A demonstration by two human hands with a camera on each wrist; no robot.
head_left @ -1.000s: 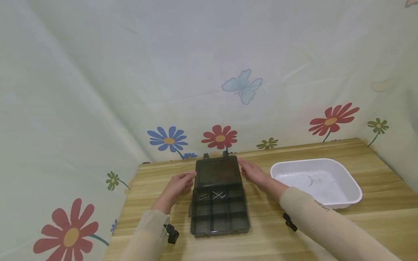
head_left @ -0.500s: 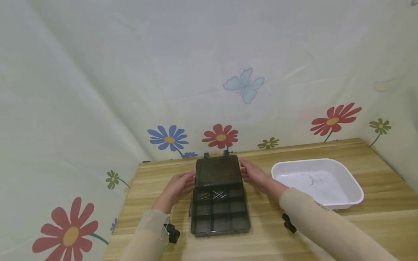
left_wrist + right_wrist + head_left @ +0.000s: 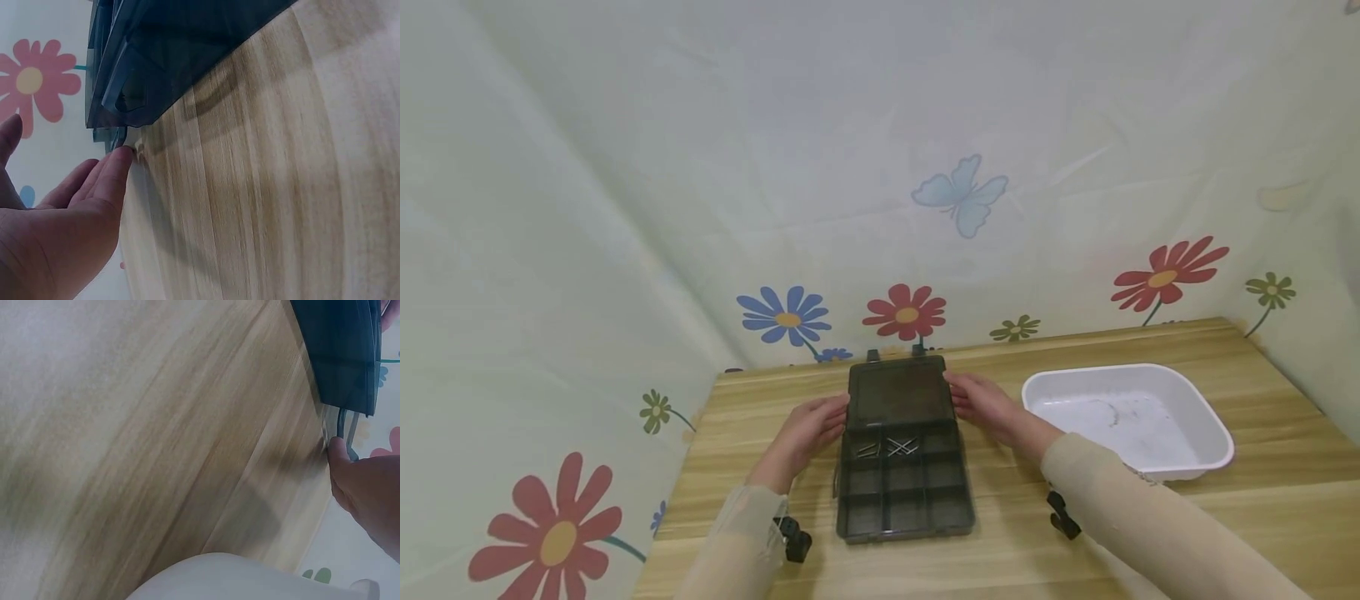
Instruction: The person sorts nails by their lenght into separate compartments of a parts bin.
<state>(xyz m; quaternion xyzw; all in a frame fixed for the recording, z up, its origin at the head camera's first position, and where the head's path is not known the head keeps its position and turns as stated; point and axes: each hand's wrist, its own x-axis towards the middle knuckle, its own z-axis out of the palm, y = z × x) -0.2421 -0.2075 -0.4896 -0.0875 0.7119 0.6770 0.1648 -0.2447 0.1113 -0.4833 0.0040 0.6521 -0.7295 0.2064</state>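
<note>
A dark translucent compartment box [image 3: 906,510] lies on the table with its lid [image 3: 899,392] folded back, away from me. Several thin metal pins [image 3: 901,447] sit in its back left and back middle compartments. At the lid's left edge is my left hand [image 3: 802,429], its fingers extended; in the left wrist view their tips reach the lid and the thumb stands apart. My right hand [image 3: 988,406] is on the opposite side, fingertips right at the lid's right edge. The right wrist view shows the right hand [image 3: 372,487] close to the lid's edge, with part of its fingers hidden.
A white plastic tray [image 3: 1150,465] stands to the right, beside my right forearm. The wooden table [image 3: 1000,567] ends at a floral cloth backdrop [image 3: 820,208] just behind the box. Two dark latches [image 3: 918,351] stick out at the lid's far edge.
My right hand has drawn back slightly from the lid's far right corner along its edge. The left hand's fingers have straightened a little. The box stays in place.
</note>
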